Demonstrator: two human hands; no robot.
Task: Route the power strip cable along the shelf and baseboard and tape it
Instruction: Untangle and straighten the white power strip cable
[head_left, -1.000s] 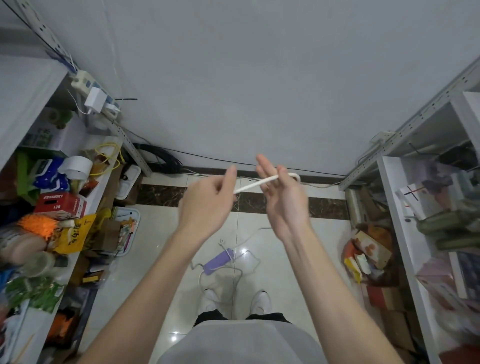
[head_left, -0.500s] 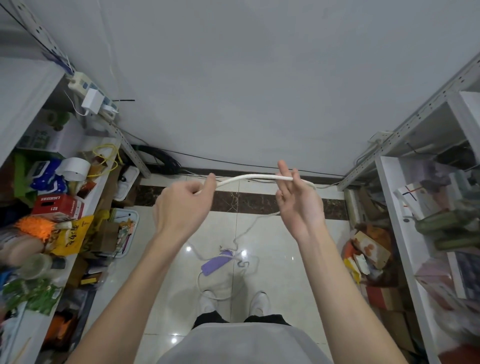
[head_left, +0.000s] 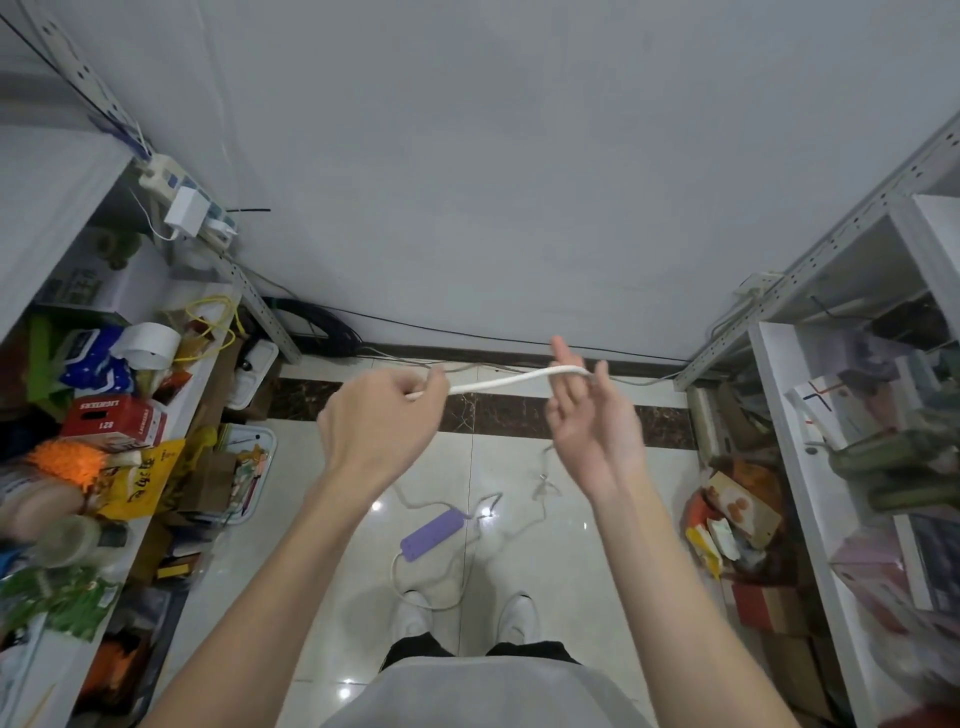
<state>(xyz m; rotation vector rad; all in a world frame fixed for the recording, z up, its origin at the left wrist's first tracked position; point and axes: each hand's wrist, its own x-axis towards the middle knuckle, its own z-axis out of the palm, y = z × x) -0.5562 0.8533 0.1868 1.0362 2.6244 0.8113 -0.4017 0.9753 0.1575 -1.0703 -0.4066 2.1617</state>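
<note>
Cable, thick, white and round (head_left: 498, 382), stretches in the air between my two hands. My left hand (head_left: 382, 415) grips one part in curled fingers; my right hand (head_left: 592, 431) is spread, the cable lying across its straight fingers. The flat purple power strip (head_left: 431, 535) lies on the glossy tiled floor (head_left: 561, 582) near my feet.

Left hand (head_left: 376, 423) and right hand (head_left: 597, 441) wider apart than before, more white cable (head_left: 498, 382) between them.
</note>
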